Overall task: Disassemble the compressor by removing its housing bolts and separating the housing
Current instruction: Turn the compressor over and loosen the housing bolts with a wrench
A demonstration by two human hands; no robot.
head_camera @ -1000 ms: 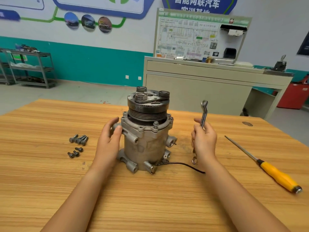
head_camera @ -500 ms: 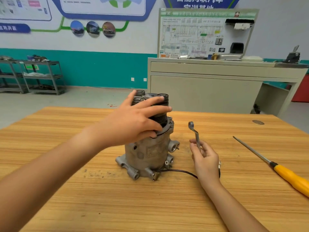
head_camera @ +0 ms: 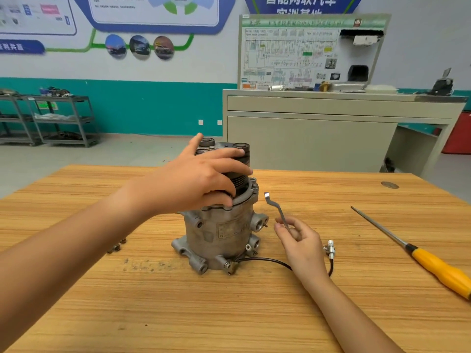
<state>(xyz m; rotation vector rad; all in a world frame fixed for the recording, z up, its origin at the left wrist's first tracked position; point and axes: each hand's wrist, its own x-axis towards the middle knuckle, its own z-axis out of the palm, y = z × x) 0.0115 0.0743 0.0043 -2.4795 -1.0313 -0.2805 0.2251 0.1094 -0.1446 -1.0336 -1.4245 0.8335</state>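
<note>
The wooden surface (head_camera: 229,314), striped with pale grain, carries the compressor (head_camera: 221,233) upright near its middle: a dull grey cast-metal cylinder with lugged feet and round ports. Its stamped plate is too blurred to read. The left hand (head_camera: 196,182) lies over the top, fingers spread and wrapped across the dark ribbed pulley (head_camera: 240,180), thumb at the housing rim. The right hand (head_camera: 303,245), just beside the housing, pinches a thin bent metal wrench (head_camera: 276,208) with its head up. Well apart to the right lies a screwdriver (head_camera: 407,247) with a yellow handle. A black cable (head_camera: 267,261) runs from the base. Small bolts (head_camera: 116,247) peek out beside the left forearm. A blue wall banner (head_camera: 300,2) reads 智能网联汽车.
</note>
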